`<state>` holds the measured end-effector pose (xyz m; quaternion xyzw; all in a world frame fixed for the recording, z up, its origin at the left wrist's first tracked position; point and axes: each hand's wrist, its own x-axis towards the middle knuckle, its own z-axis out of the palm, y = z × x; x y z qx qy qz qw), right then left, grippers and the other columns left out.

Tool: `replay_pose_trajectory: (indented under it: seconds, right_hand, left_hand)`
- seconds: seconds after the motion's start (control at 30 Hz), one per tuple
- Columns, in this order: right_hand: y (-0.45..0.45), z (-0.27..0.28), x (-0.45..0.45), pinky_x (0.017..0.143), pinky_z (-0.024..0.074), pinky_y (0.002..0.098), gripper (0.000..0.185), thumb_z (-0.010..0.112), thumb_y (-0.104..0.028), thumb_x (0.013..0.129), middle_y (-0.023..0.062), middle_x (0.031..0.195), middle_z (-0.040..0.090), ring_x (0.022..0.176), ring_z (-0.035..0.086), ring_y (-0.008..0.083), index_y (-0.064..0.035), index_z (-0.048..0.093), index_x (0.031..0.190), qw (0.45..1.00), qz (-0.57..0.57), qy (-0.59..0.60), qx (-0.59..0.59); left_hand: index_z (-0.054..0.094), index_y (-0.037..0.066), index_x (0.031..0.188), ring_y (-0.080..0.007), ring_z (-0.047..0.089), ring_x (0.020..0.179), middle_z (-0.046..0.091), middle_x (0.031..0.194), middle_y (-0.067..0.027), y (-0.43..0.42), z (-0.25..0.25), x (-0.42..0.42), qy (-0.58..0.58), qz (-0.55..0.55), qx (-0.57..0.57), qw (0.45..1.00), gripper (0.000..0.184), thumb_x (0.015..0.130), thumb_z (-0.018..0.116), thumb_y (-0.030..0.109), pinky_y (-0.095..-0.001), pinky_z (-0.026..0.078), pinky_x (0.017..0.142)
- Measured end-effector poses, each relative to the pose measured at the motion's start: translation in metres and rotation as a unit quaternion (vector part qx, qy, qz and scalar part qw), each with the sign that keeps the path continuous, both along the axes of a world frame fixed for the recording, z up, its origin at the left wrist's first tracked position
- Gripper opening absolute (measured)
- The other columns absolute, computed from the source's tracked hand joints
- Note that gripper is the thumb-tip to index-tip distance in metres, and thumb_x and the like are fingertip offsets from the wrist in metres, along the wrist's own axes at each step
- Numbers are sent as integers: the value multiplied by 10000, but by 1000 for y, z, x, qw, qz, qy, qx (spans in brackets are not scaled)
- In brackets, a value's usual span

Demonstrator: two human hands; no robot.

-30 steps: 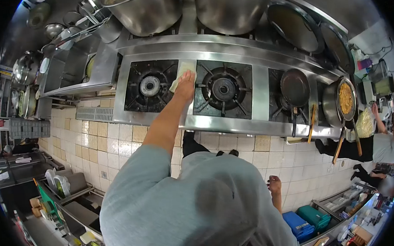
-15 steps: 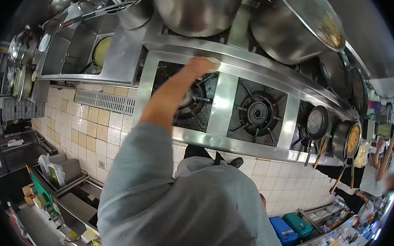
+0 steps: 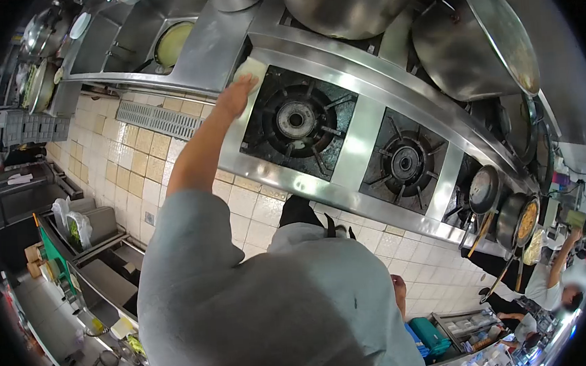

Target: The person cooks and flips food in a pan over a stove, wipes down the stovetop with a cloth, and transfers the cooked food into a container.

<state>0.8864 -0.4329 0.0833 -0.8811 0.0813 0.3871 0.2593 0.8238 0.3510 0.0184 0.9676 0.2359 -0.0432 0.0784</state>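
My left hand (image 3: 242, 93) is stretched out to the stove's far left corner. Under its fingers is a pale cloth (image 3: 251, 69), pressed onto the steel rim of the stove (image 3: 238, 156). Just right of that hand lies the left burner (image 3: 296, 119), its black grate bare. A second burner (image 3: 405, 165) sits further right, also with nothing on it. My right hand (image 3: 399, 289) hangs low beside my body; its fingers are mostly hidden.
Two large steel pots, one upright (image 3: 343, 9) and one tilted (image 3: 456, 55), stand behind the burners. At right are a frying pan (image 3: 484, 188) and a pan of food (image 3: 527, 222). A pan (image 3: 174, 44) lies in the left sink. A co-worker (image 3: 548, 288) stands far right.
My left hand has moved left with the cloth, from the back edge between the burners to the stove's left rim. The view has shifted, and my right hand now shows.
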Motion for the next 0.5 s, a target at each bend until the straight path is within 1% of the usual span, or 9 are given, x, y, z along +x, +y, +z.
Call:
replay_pose_trajectory:
  seconds: [0.03,0.1,0.13,0.3,0.37,0.4,0.43,0.47,0.5]
  right_hand:
    - [-6,-6,0,465,466,266,221,535,-230,919,97,783,635,574,589,140,-37,592,1011,1000,3,1,4]
    - [-19,-24,3,452,473,269,236,527,-241,933,103,819,622,571,588,140,-39,560,1050,999,-6,21,41]
    - [-11,-17,4,454,478,275,236,529,-237,931,109,840,613,566,590,150,-39,548,1057,999,-10,31,32]
    - [-63,-50,-8,447,475,278,236,529,-239,932,104,839,598,555,587,159,-41,538,1061,997,-21,16,73]
    - [-85,-49,-26,444,466,284,244,543,-235,924,103,848,595,560,587,165,-41,530,1071,994,-44,2,98]
    - [-87,-34,-38,463,464,282,233,548,-239,921,88,816,592,580,589,154,-45,544,1050,993,-59,12,105]
    - [-105,-39,-48,472,462,281,228,550,-240,919,81,800,591,589,590,149,-47,551,1039,992,-68,12,110]
    - [-122,-44,-58,481,461,279,223,552,-242,917,74,784,589,599,591,143,-49,558,1029,990,-77,12,116]
    - [-163,-77,-76,528,477,303,225,556,-247,908,90,780,612,638,609,162,-42,589,996,990,-87,5,109]
  left_hand:
    - [330,124,1412,-332,347,1329,304,1475,-155,-14,-3,-22,6,-5,6,1000,695,755,491,-37,-399,353,1053]
    - [330,112,1419,-324,351,1331,315,1468,-169,-51,-2,-63,5,3,-32,999,604,828,381,0,-398,314,1085]
    - [295,94,1430,-336,336,1337,306,1470,-177,-70,0,-83,20,1,-23,1000,622,823,400,11,-409,317,1082]
    - [203,64,1457,-381,269,1356,239,1488,-189,-153,2,-151,96,17,0,995,704,806,470,56,-462,320,1068]
    - [186,50,1460,-392,213,1373,188,1506,-181,-183,-12,-165,44,74,-6,996,751,786,516,73,-499,305,1067]
    - [190,36,1455,-387,194,1383,188,1507,-182,-203,-7,-158,30,97,-15,995,776,763,540,63,-523,249,1089]
    - [190,36,1455,-387,194,1383,188,1507,-182,-222,-12,-153,32,89,-17,995,776,763,540,63,-523,249,1089]
    - [189,27,1453,-387,176,1390,183,1509,-180,-236,-18,-147,-7,95,-19,995,786,760,556,79,-528,218,1100]
    - [189,19,1451,-387,158,1396,178,1512,-179,-256,-22,-142,-45,103,-23,993,797,757,573,94,-532,187,1111]
